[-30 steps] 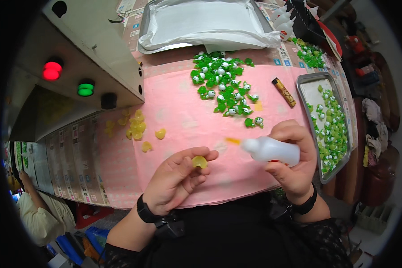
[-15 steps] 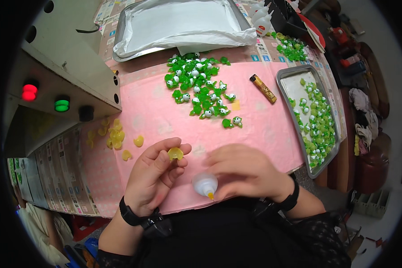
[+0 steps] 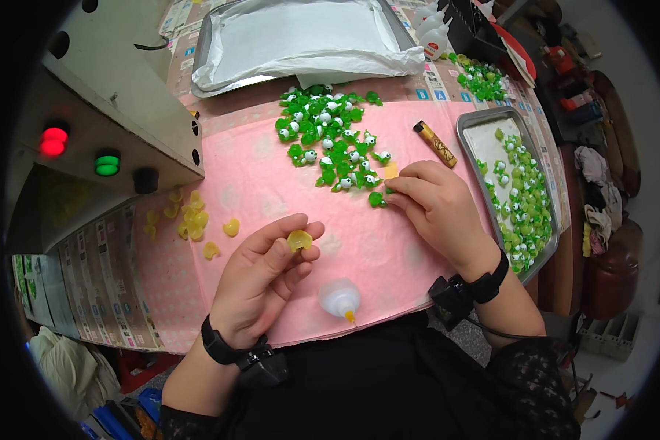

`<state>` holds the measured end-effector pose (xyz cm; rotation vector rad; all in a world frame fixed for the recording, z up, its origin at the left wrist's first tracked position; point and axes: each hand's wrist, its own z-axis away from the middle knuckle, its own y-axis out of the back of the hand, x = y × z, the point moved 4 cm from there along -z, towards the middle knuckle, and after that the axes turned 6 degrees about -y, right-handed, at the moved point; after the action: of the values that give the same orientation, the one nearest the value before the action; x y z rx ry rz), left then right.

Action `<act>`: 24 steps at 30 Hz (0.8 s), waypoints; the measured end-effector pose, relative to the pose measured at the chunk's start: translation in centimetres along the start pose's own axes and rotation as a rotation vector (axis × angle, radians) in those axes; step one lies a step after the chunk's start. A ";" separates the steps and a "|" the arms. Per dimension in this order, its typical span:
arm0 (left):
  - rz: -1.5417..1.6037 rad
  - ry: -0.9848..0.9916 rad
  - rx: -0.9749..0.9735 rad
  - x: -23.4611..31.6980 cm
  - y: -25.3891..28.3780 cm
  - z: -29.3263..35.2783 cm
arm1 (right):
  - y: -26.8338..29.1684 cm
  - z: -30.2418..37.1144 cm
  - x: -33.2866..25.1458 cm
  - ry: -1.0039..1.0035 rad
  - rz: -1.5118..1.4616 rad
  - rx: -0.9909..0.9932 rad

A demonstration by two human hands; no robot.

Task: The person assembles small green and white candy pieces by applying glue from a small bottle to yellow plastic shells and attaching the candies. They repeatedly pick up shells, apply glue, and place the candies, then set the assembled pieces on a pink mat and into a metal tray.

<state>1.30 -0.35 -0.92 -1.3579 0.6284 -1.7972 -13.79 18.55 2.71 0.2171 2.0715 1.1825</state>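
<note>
My left hand pinches a small hollow yellow cap between thumb and fingers. Its open side faces up. At the right edge of the green pile, my right hand closes thumb and fingertips on a small green piece, mostly hidden by the fingers. Another green piece lies just beside those fingertips. Between my forearms a white squeeze bottle rests on the pink sheet, its orange tip toward me. Loose yellow caps are scattered at the left. Green pieces with white eyeballs form the pile ahead.
A metal tray of green pieces stands at the right; a paper-lined tray lies at the back. A lighter sits beside the pile. At the left rises a machine housing with red and green lights. White bottles stand far right.
My right hand has moved from beside the squeeze bottle up and away to the green pile's edge, closing on a piece there. My left hand still holds the yellow cap.
</note>
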 end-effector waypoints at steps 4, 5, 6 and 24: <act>-0.018 -0.001 -0.025 -0.4 -0.6 -0.2 | 0.1 -0.1 -0.1 -0.038 -0.045 0.001; -0.028 0.005 -0.024 -0.5 -0.6 -0.2 | 0.1 0.1 -0.1 -0.060 -0.069 -0.002; -0.038 0.009 -0.018 -0.6 -0.5 -0.2 | 0.1 0.1 -0.5 -0.122 -0.170 -0.021; -0.318 -0.122 -0.007 -0.9 -1.1 0.0 | -0.2 -0.3 -7.9 0.283 -0.260 0.001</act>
<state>1.13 0.99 -0.59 -1.6308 0.3680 -1.9398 -8.23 14.56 6.67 -0.2268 2.2595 1.1004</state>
